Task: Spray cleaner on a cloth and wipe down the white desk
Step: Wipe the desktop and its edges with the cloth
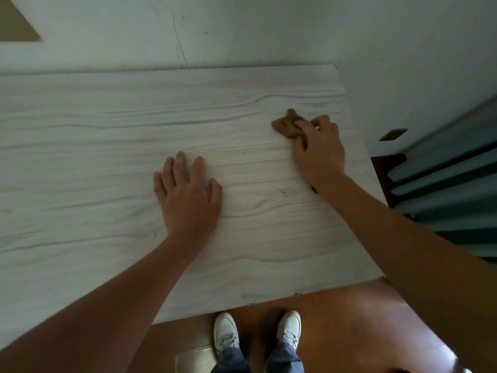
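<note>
The white wood-grain desk (pixel 94 135) fills most of the head view. A crumpled brown cloth (pixel 286 126) lies on the desk near its right end. My right hand (pixel 318 149) grips the cloth and presses it onto the surface, with the fingers curled over it. My left hand (pixel 188 195) rests flat on the desk's middle, palm down, fingers spread, holding nothing. Faint dark scribble marks (pixel 287 191) show on the desk between my two arms. No spray bottle is in view.
A pale wall (pixel 242 30) stands right behind the desk. The desk's right edge (pixel 368 168) meets teal curtain folds (pixel 451 189). Below the front edge are a brown floor (pixel 349 319) and my white shoes (pixel 258 329).
</note>
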Motion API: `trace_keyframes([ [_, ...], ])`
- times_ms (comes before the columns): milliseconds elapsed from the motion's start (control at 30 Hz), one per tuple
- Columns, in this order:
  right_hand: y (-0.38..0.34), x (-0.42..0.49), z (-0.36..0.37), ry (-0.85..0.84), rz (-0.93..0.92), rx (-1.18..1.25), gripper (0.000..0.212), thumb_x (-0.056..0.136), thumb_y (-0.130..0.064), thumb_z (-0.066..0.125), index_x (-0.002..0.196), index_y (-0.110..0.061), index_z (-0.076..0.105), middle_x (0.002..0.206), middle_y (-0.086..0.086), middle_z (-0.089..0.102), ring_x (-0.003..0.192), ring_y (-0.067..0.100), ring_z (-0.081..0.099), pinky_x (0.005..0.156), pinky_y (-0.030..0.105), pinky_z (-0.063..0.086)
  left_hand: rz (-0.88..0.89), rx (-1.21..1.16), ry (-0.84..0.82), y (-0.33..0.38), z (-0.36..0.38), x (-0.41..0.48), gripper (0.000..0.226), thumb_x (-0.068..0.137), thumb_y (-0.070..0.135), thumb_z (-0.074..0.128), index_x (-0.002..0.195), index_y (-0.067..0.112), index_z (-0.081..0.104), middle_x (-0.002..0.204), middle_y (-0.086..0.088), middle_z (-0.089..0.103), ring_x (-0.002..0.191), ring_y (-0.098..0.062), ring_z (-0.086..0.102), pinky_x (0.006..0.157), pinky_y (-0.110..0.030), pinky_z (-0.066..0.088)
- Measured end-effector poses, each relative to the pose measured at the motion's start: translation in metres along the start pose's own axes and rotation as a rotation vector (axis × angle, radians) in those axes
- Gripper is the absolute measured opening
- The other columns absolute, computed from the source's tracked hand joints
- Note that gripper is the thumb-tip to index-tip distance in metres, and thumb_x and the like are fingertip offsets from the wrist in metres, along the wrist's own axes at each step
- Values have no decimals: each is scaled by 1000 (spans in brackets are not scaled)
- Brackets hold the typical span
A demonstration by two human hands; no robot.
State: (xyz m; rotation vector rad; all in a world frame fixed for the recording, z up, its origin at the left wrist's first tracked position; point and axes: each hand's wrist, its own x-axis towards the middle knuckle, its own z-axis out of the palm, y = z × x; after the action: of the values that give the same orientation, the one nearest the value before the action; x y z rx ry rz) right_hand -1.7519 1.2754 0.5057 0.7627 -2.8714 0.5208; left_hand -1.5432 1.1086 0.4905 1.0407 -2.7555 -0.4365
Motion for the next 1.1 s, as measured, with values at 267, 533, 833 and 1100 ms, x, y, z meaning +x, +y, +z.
trace_keyframes([
  [267,-78,-103,7,-159,-524,156,43,88,-27,55,130,-21,62,117,4,57,99,25,52,70,35,54,9,3,-57,0,-6,-1,64,92,43,40,150,18,49,165,-15,34,154,-35,23,127,-53,12],
  [533,-11,-42,-4,-217,-881,87,36,95,-25,55,129,-19,65,117,8,60,97,24,54,66,29,48,261,125,-64,-71,-42,-32,59,96,44,37,140,12,60,153,-16,51,142,-37,47,118,-53,33],
  [833,-107,-6,36,-86,-217,104,43,90,-26,55,132,-19,59,125,13,51,111,32,48,76,42,54,274,84,-50,-87,-34,-54,58,99,41,40,146,11,56,160,-16,43,151,-33,37,122,-56,29],
  [1100,-67,-64,16,-309,-1087,213,41,92,-23,60,133,-18,61,121,10,59,98,29,56,81,37,51,285,102,-55,-91,-29,-54,58,99,41,41,149,13,54,162,-15,40,153,-31,34,123,-55,29],
])
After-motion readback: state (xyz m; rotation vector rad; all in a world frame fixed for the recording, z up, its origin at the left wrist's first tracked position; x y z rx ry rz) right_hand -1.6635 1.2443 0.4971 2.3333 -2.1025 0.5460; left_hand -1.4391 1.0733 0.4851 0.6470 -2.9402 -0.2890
